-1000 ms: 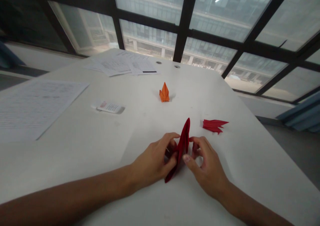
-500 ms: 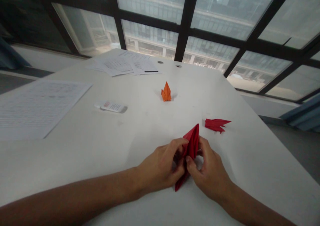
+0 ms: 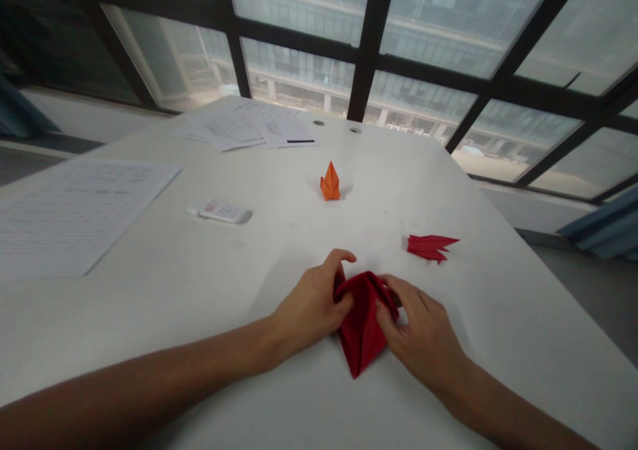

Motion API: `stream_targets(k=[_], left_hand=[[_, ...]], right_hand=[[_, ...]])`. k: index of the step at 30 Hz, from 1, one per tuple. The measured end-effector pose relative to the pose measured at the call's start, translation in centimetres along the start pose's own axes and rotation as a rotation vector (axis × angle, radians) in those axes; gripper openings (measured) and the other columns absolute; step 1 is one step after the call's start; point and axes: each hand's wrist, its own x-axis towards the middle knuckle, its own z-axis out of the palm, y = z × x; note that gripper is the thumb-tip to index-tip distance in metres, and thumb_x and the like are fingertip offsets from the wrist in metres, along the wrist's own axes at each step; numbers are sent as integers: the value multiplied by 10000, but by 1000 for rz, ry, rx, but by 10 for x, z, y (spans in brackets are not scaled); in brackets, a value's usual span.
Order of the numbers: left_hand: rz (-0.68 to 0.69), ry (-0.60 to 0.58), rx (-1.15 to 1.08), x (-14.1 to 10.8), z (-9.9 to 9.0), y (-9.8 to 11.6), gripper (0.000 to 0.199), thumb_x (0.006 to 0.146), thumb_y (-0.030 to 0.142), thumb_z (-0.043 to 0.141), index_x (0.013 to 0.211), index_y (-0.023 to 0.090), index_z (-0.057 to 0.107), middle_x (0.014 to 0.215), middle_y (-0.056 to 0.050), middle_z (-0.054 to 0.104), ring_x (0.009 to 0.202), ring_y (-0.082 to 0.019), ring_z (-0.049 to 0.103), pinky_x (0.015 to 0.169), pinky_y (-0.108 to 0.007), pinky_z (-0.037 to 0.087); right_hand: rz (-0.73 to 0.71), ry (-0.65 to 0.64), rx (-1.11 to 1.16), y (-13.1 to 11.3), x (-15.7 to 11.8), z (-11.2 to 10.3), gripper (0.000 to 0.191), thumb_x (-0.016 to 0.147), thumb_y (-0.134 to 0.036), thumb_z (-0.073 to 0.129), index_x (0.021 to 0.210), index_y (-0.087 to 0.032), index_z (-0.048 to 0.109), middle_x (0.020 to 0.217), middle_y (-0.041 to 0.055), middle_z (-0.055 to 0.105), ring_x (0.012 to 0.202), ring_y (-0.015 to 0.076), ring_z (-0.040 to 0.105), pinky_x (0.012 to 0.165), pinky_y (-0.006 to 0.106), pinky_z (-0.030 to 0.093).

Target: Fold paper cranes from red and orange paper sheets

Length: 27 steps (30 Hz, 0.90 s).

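Observation:
Between my hands, low over the white table, is a folded red paper with its layers spread and a pointed corner facing me. My left hand grips its left edge with the thumb on the near face; the index finger is raised and curved above it. My right hand pinches the right side, thumb in front and fingers behind. Beyond the right hand lies a smaller folded red paper piece with several pointed ends. An orange origami figure with an upright point stands farther back. The paper's underside is hidden.
On the white table a small white packet with print lies left of centre. A printed sheet covers the left side, and more papers lie at the far end. Dark-framed windows stand behind.
The red paper was held narrow, with its tip pointing away; now it is opened wider and its top has dropped. My left index finger has lifted off it.

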Motion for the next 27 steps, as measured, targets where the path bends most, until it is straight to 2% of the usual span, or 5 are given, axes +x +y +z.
stream_targets(k=[4, 8, 11, 24, 27], left_hand=[[80, -29, -45, 4, -4, -9, 392, 835, 82, 554, 1198, 232, 557, 974, 2, 650, 699, -113, 624, 664, -251, 485], [245, -59, -41, 8, -14, -18, 435, 777, -18, 539, 1122, 225, 643, 1172, -42, 597, 832, -114, 640, 760, -250, 520], [336, -123, 19, 9, -21, -22, 524, 712, -58, 528, 1130, 225, 668, 1188, -52, 597, 995, -160, 643, 886, -286, 526], [422, -222, 243, -1, -27, -18, 315, 792, 104, 578, 1079, 176, 686, 1131, -88, 630, 1028, -227, 575, 966, -364, 515], [469, -266, 243, -2, -31, -15, 302, 790, 152, 612, 1083, 166, 682, 1090, -93, 629, 1006, -237, 559, 989, -392, 499]], right_hand=[[100, 4, 30, 12, 4, -5, 352, 870, -114, 547, 1187, -250, 615, 1014, 50, 758, 862, 224, 741, 825, 370, 612], [55, -40, 91, 25, 2, -8, 339, 792, -24, 510, 1027, -239, 626, 949, 40, 720, 864, 211, 700, 799, 341, 582], [-6, -67, 63, 32, -5, -6, 340, 772, -8, 503, 992, -231, 635, 936, 51, 718, 873, 230, 674, 818, 378, 559], [-324, -128, -60, 29, -12, -16, 372, 841, -50, 615, 1134, -266, 690, 1105, 89, 760, 989, 278, 686, 901, 490, 547], [-470, -269, 14, 29, -10, -21, 421, 844, -48, 605, 1161, -311, 695, 1140, 46, 775, 1034, 258, 707, 996, 497, 535]])
